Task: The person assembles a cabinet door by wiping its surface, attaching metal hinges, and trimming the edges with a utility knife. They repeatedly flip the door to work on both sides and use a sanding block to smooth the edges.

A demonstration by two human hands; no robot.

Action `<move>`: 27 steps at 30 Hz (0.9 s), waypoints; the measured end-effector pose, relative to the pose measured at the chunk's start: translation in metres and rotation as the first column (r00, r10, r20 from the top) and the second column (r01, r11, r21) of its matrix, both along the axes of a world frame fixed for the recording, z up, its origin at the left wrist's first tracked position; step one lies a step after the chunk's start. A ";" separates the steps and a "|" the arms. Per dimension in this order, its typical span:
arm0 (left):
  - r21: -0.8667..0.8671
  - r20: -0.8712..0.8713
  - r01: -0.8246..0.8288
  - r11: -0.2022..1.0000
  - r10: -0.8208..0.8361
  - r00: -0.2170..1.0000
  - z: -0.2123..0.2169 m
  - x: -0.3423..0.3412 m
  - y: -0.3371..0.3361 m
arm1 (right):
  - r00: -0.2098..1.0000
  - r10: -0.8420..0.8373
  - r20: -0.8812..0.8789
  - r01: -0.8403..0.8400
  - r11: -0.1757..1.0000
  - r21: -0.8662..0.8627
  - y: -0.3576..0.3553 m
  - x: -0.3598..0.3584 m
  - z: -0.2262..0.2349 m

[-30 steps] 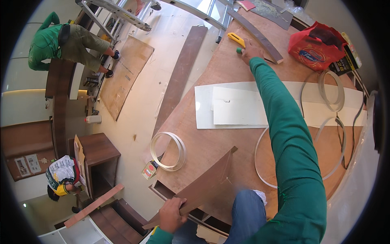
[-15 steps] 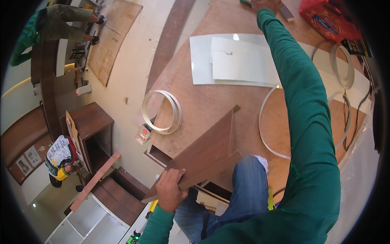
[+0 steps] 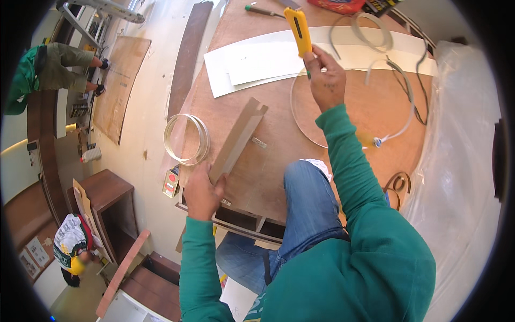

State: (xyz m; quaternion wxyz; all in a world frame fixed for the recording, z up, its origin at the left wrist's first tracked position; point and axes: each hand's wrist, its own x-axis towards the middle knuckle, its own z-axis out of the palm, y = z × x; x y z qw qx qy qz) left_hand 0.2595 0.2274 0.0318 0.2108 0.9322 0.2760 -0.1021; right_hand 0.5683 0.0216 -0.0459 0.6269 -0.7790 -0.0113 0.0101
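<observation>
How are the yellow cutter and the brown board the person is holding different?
The yellow cutter is bright yellow with a dark slot, while the brown board is a plain brown. The yellow cutter is short, but the brown board looks much longer. The right hand holds the yellow cutter; the left hand holds the brown board. Both are held by the same person.
</observation>
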 end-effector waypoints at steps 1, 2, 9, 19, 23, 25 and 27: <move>0.002 -0.007 0.006 1.000 -0.006 1.000 0.002 -0.001 -0.001 | 0.999 0.000 -0.050 0.001 0.999 0.037 -0.016 -0.017 0.011; -0.011 -0.052 0.007 1.000 -0.008 0.999 0.005 -0.001 -0.001 | 0.999 -0.011 -0.049 0.010 1.000 -0.019 -0.034 -0.032 0.020; -0.177 0.108 0.002 0.984 0.017 0.994 0.018 0.008 -0.024 | 0.856 0.176 0.486 0.177 0.784 -0.595 -0.095 -0.046 0.060; 0.011 0.169 0.064 0.998 -0.065 0.983 0.010 0.050 -0.047 | 0.922 0.384 0.051 -0.387 0.918 0.087 -0.099 -0.034 0.048; 0.080 -0.014 0.074 0.994 -0.074 0.997 0.012 0.060 -0.047 | 0.802 0.540 -0.256 -0.116 0.561 0.820 -0.104 -0.051 0.002; 0.083 0.050 0.081 0.993 -0.085 0.995 0.013 0.062 -0.045 | 0.776 0.517 -0.361 0.021 0.552 0.834 -0.095 -0.057 -0.018; 0.070 0.060 0.054 0.996 -0.058 0.997 0.015 0.061 -0.041 | 0.714 0.482 -0.509 0.029 0.705 0.709 -0.089 -0.063 -0.033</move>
